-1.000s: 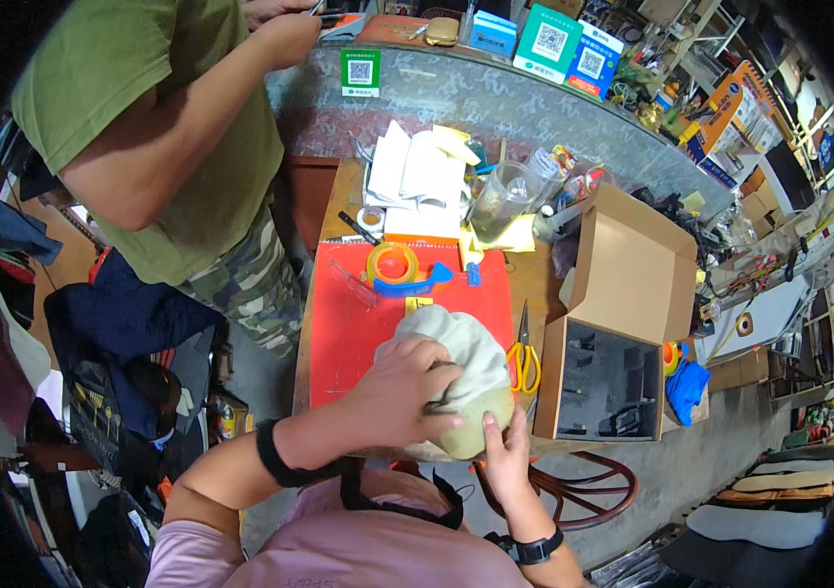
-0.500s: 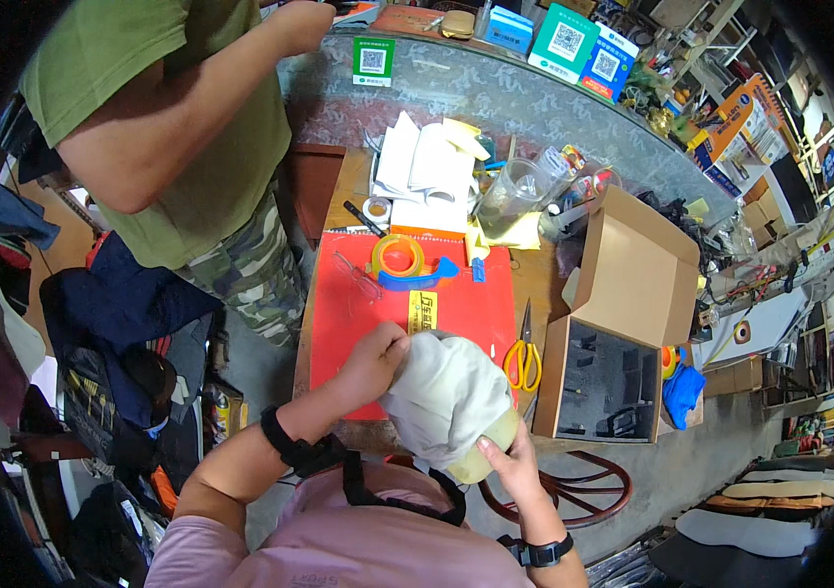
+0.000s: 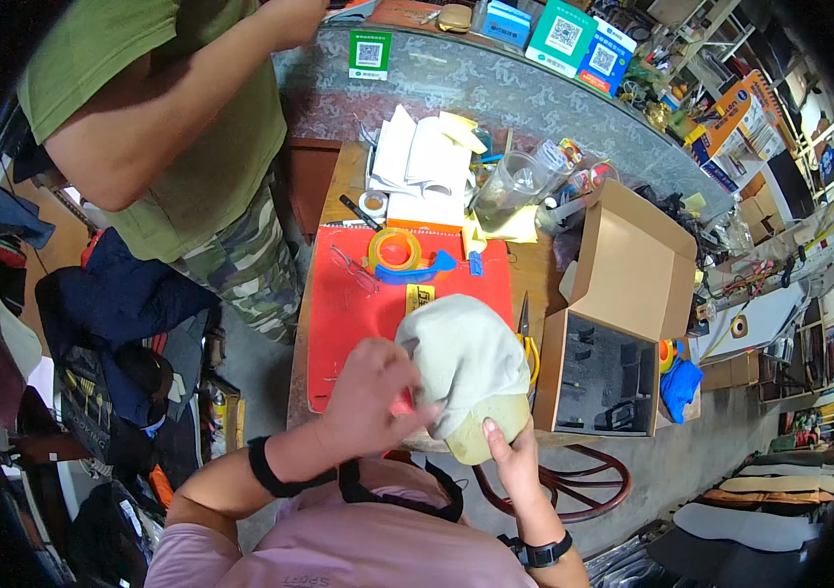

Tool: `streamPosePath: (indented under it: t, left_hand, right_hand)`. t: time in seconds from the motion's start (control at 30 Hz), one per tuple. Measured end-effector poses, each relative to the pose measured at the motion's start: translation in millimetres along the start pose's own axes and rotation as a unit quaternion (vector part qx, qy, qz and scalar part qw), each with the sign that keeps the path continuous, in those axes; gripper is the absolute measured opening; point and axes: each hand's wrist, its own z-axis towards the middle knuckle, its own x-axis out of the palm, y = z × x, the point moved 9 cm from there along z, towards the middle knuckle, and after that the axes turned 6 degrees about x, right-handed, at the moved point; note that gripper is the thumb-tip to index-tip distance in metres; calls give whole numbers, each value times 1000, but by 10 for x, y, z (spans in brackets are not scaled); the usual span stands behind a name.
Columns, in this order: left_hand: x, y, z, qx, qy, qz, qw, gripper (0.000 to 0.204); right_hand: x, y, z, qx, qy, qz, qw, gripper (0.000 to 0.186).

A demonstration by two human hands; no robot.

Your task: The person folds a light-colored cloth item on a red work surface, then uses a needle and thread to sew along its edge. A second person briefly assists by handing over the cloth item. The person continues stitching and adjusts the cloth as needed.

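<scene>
A pale grey-white cap [image 3: 461, 348] with a yellowish-green brim [image 3: 485, 426] is held over the near edge of the red folder. My right hand [image 3: 513, 453] grips the brim, its thumb on top and its other fingers underneath, mostly hidden. At the cap's left side is my left hand [image 3: 370, 392], blurred by motion, with thumb and fingers apart; whether the fingertips touch the fabric is unclear. On the red folder [image 3: 353, 333] beyond lie a blue tape dispenser [image 3: 417, 272], a roll of yellow tape [image 3: 395, 250] and glasses [image 3: 353, 269].
Yellow-handled scissors [image 3: 531, 358] lie right of the folder, partly behind the cap. An open cardboard box [image 3: 556, 377] stands farther right. Papers [image 3: 422, 162] and a clear plastic jar [image 3: 513, 186] sit at the back. Another person [image 3: 211, 167] in a green shirt stands at the left.
My left hand has let go of the crown's left edge and moved down nearer to me. The cap has turned and risen slightly, showing a smoother crown and more brim.
</scene>
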Motion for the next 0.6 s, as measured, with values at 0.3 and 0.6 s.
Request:
streamPosePath:
  t: [0.3, 0.6]
  left_hand:
    - [699, 168, -558, -161, 123, 31, 979, 28]
    - [815, -106, -712, -5, 200, -213, 956, 16]
  right_hand:
    - [372, -26, -67, 39, 113, 155, 981, 77]
    - [319, -53, -10, 17, 48, 135, 990, 75]
